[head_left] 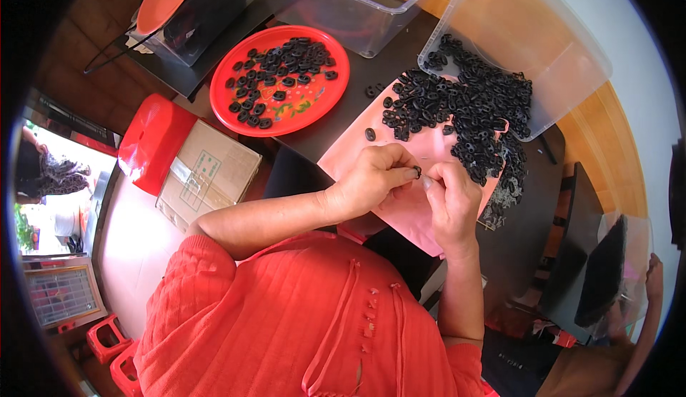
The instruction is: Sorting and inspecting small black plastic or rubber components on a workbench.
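My left hand (366, 181) pinches a small black plastic piece (417, 172) between thumb and fingertips, above the pink sheet (350, 150). Close by on its right, my right hand (455, 200) has its thumb and fingers pressed together at the piece; whether it grips a part of its own is too small to tell. Beyond both hands, a large heap of small black plastic pieces (457, 107) spreads over the sheet. One black oval piece (370, 134) lies apart near my left hand. A red round tray (325, 111) at the far left holds several more black oval pieces.
A clear plastic bin (532, 47) lies tipped behind the heap, and another clear bin (364, 22) stands at the back. Left of me are a cardboard box (207, 172) and a red container (153, 143). At the right edge another person's arm (647, 311) shows.
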`<state>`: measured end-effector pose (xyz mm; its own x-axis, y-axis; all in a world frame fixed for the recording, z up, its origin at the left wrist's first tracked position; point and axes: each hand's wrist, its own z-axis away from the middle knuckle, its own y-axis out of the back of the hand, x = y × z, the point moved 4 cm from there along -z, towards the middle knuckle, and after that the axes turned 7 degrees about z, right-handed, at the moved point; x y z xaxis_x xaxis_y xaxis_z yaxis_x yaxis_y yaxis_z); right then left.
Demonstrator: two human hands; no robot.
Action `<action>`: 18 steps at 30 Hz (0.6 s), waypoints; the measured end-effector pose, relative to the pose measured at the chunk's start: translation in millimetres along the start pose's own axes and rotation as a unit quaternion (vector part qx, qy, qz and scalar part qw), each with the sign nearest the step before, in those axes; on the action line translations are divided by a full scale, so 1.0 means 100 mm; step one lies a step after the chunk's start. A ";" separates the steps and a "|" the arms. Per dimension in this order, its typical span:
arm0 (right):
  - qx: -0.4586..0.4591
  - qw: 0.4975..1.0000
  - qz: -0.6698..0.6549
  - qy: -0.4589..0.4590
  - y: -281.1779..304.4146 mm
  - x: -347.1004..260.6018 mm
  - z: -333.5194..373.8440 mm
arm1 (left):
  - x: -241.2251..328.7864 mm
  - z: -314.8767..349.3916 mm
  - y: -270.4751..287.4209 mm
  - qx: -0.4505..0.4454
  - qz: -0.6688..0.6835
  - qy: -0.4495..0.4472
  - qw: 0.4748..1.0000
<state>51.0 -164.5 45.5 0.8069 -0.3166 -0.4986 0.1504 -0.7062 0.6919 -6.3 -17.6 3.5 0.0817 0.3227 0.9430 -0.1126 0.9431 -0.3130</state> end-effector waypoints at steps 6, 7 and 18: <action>-0.002 1.000 0.001 0.004 -0.01 -0.01 0.00 | -0.04 -0.01 0.01 0.007 -0.019 -0.027 0.999; -0.002 1.000 0.005 0.005 0.00 -0.01 0.00 | -0.03 -0.01 0.00 0.007 -0.022 -0.018 1.000; -0.006 0.999 0.019 0.035 -0.05 -0.03 0.00 | -0.12 0.00 0.02 0.017 -0.082 -0.088 0.993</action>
<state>48.0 -160.0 43.4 0.8501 -0.2979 -0.4343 0.1248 -0.6873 0.7156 -7.1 -19.0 -8.1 -0.0713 0.1435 0.9871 -0.1450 0.9776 -0.1526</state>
